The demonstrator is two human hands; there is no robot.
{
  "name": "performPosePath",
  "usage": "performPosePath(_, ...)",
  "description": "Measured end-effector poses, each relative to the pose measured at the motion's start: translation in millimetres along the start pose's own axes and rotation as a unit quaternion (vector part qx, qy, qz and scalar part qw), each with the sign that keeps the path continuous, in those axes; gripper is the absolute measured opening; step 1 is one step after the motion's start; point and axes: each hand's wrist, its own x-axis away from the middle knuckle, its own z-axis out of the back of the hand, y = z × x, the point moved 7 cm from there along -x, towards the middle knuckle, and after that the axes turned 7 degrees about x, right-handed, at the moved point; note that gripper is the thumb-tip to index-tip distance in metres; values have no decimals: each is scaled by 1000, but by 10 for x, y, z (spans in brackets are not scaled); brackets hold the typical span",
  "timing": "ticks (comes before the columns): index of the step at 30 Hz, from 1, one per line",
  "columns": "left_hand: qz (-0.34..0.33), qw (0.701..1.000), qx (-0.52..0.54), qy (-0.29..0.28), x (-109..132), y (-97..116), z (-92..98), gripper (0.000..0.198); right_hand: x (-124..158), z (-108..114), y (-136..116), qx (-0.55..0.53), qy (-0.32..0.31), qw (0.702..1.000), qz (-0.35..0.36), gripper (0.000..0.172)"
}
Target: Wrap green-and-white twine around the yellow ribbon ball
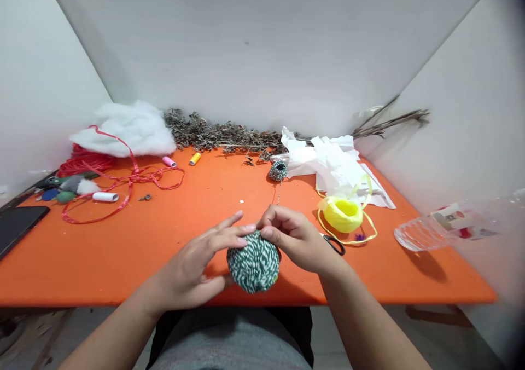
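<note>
A round ball (253,265) wrapped in green and white twisted yarn is held up close to the table's front edge. My left hand (200,263) grips it from the left, with fingertips on its top and the thumb low at its side. On the upper right of the ball, my right hand (293,238) has thumb and forefinger pinched together, where the yarn strand (279,194) meets it. That strand runs back to a small hollow coil (278,170) of the same yarn on the table. Part of the ball's underside is hidden.
The orange table (205,195) carries a yellow ribbon roll (343,214), scissors (334,245), white paper (332,159) and a clear plastic bottle (447,225) on the right. White stuffing (127,129), red ribbon (131,178) and a phone (20,225) lie left. Dried branches (221,134) line the back.
</note>
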Motion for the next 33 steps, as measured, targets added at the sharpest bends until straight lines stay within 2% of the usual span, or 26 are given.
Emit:
performPosePath(3,48,993,-83,67,11,-83,86,60,39,78,7,59,120,991,16,33)
performPosePath(6,133,982,-94,99,39,-152,44,66,103,45,-65,202,208,956,56,29)
performPosePath(10,212,969,39,119,73,-216,-126,78,185,-137,-148,319,273,898,133,19)
performPosePath(14,220,945,129,205,77,-290,-159,66,246,-337,-202,352,291,864,210,11)
performPosePath(16,223,932,146,246,79,-347,-147,64,247,-377,-204,339,291,870,211,10)
performPosePath(20,231,911,189,285,89,-459,-135,71,180,-355,-168,282,247,913,158,10)
performPosePath(23,240,908,196,282,110,-515,-117,67,125,-304,-147,257,185,941,121,14)
performPosePath(28,246,915,193,255,129,-552,-84,49,79,-203,-78,253,103,961,46,19)
performPosePath(33,214,897,282,264,107,-570,-106,40,22,-168,-53,216,75,973,11,26)
